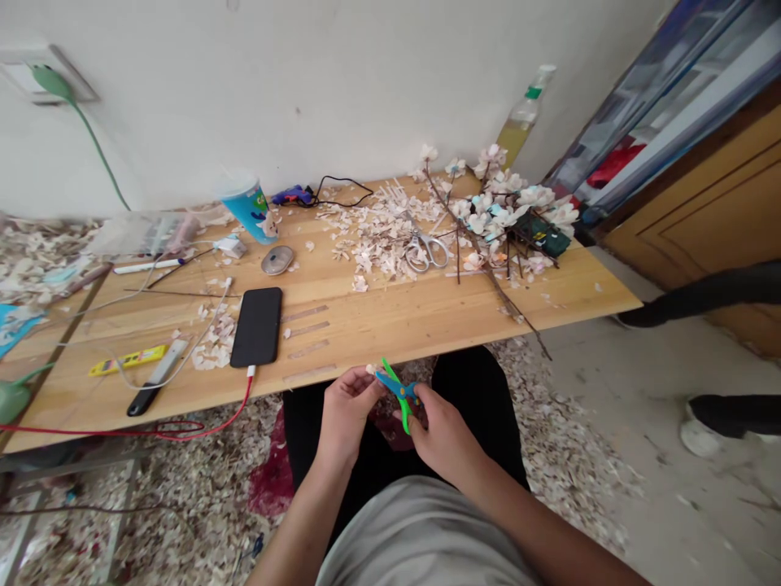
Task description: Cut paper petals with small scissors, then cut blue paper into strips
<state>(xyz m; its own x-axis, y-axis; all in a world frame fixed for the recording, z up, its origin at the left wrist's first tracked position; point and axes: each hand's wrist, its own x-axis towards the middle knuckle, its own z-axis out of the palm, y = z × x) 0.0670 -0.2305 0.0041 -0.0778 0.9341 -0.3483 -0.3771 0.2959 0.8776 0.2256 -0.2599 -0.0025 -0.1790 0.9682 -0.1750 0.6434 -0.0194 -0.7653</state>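
Note:
Over my lap, just off the table's front edge, my right hand (440,423) grips blue and green scissors (399,391), with their blades parted and pointing up and left. My left hand (346,407) pinches a small pale piece (371,369) between thumb and fingertips, close beside the blades. Whether the blades touch the piece cannot be made out. On the table (390,321) lie a heap of pale shavings (381,236) and a pair of silver scissors (427,252).
Branches with white flowers (506,203) lie at the right, before a bottle (523,122). A phone (257,327), blue cup (247,210), yellow knife (128,360) and cables are at the left. Shavings cover the floor (201,505). Another person's legs (726,289) show at right.

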